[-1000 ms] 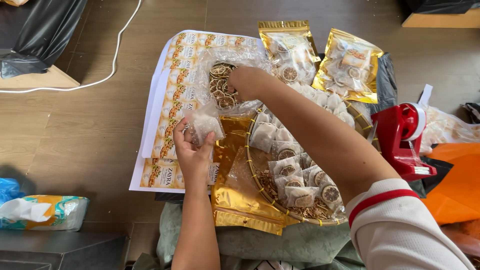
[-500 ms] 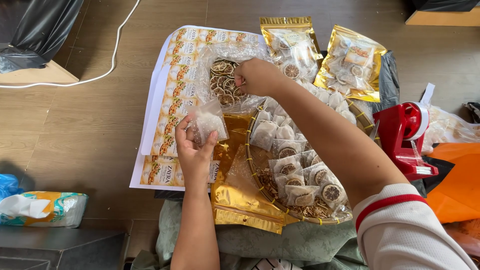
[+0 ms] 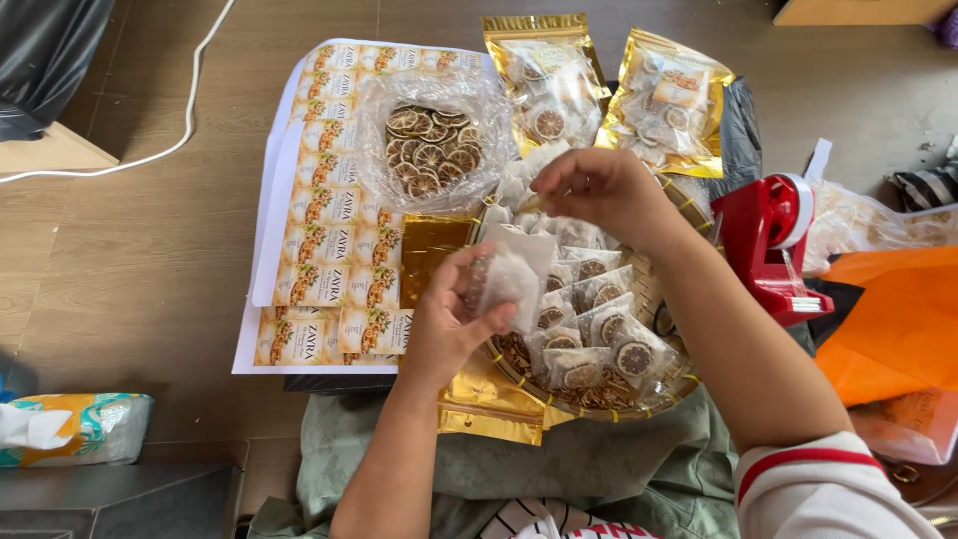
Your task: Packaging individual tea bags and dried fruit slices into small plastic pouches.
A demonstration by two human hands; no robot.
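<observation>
My left hand holds a small clear sachet upright over a round woven basket. My right hand hovers just above the sachet's top with its fingers pinched on something small; what it is I cannot tell. The basket is filled with several small sachets of dried citrus slices. A clear plastic bag of loose dried citrus slices lies open beyond the basket, on sheets of printed labels.
Two filled gold pouches lie at the back. Flat gold pouches lie under the basket's near edge. A red tape dispenser and an orange bag are at the right. A tissue pack and a white cable are at the left.
My right hand has drawn back from the bag of loose slices to just above the sachet. My left hand with the sachet has moved right, over the basket.
</observation>
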